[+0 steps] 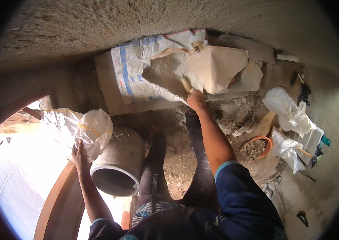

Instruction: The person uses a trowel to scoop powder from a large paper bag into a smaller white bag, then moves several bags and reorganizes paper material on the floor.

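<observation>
My right hand (196,98) is closed around a tool with a pale wooden handle (186,84); its working end cannot be made out. It is over a torn-open paper bag (131,76), white with blue stripes and brown inside. Grey powder (165,74) lies exposed in the opening, beside a raised brown paper flap (221,66). Out to the left, my left hand (81,156) grips the lower side of a crumpled white sack (97,130). That sack hangs next to a grey bucket (117,170), which is tipped with its mouth toward me.
On the right, an orange-rimmed tub (256,149) holds grey rubble. Beyond it are white sacks (287,108) and a slatted white panel (311,142) against the wall. A curved wooden edge (55,198) borders the bright opening at left. A rough wall (157,20) rises behind the bag.
</observation>
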